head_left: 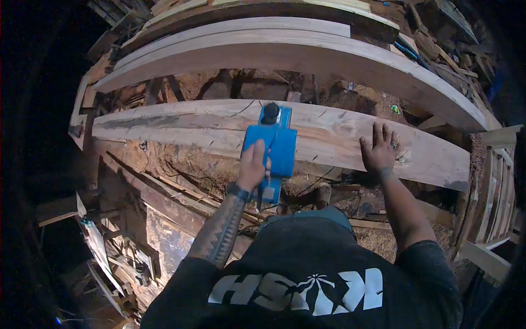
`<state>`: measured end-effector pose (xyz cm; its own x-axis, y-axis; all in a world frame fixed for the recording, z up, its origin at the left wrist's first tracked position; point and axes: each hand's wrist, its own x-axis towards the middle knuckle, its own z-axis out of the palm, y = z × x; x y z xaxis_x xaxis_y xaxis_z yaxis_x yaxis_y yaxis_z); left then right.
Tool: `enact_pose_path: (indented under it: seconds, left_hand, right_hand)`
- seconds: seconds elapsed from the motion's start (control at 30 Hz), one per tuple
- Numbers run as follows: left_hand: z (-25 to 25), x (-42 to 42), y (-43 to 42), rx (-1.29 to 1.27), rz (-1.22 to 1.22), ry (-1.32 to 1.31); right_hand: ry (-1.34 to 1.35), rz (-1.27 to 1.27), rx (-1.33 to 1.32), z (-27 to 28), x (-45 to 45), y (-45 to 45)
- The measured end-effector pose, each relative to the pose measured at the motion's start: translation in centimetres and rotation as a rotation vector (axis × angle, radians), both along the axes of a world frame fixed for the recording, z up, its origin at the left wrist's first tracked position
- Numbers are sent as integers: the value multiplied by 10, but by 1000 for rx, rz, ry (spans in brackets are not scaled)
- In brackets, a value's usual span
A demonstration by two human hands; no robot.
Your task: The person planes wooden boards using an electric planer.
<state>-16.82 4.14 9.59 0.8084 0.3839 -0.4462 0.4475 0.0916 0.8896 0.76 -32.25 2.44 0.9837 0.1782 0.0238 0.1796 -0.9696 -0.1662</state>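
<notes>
A blue electric planer (284, 151) with a black front knob lies across a long, wide wooden plank (339, 129). My left hand (253, 164) is closed around the planer's rear handle; its fingers are partly hidden. The tool's back end overhangs the plank edge nearest my body. Farther right, my right hand (381, 148) rests flat on the plank's face with fingers spread, holding nothing. A ring shows on one of its fingers. Dark streaks and marks run along the wood, mostly left of the planer.
Beyond the plank lies a thick parallel beam (274, 50), with more timber stacked behind it. A slatted wooden frame (493, 192) stands at the right. Scrap wood and sawdust cover the ground, and a sheet-like panel (167, 241) lies at lower left.
</notes>
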Motion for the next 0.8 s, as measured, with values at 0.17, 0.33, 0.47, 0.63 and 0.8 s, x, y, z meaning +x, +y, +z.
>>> enact_pose_path:
  seconds: [0.17, 0.33, 0.47, 0.63, 0.8]
  left_hand:
    - [-1, 57, 13, 3, 14, -7]
    - [0, 16, 0, -51, 18, 47]
    - [8, -20, 10, 158, -16, 55]
    - [-3, 30, 39, 220, -12, -17]
    - [10, 69, 58, 127, 167, 20]
  right_hand:
    - [39, 1, 8, 4, 0, 0]
    - [52, -19, -24, -1, 1, -2]
    - [66, -29, 2, 4, 2, -1]
    - [34, -9, -32, 0, 2, 0]
    - [21, 0, -22, -1, 1, -2]
